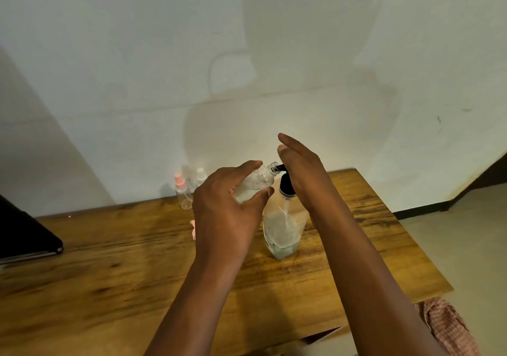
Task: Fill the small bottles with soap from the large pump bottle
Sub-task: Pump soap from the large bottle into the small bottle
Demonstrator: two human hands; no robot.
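The large clear pump bottle (pixel 281 232) stands on the wooden table (pixel 137 259), its black pump head (pixel 286 184) on top. My right hand (pixel 301 169) lies flat on the pump head with straight fingers. My left hand (pixel 227 205) grips a small clear bottle (pixel 259 180), tilted with its open neck at the black nozzle. The small bottle holds some whitish soap. A pink cap (pixel 193 228) peeks out on the table behind my left hand.
Two more small clear bottles stand at the table's back edge by the wall: one with a pink pump top (pixel 182 191) and one with a clear top (pixel 200 177). A dark flat object (pixel 24 235) lies at the left. Checked cloth (pixel 447 325) hangs off the right side.
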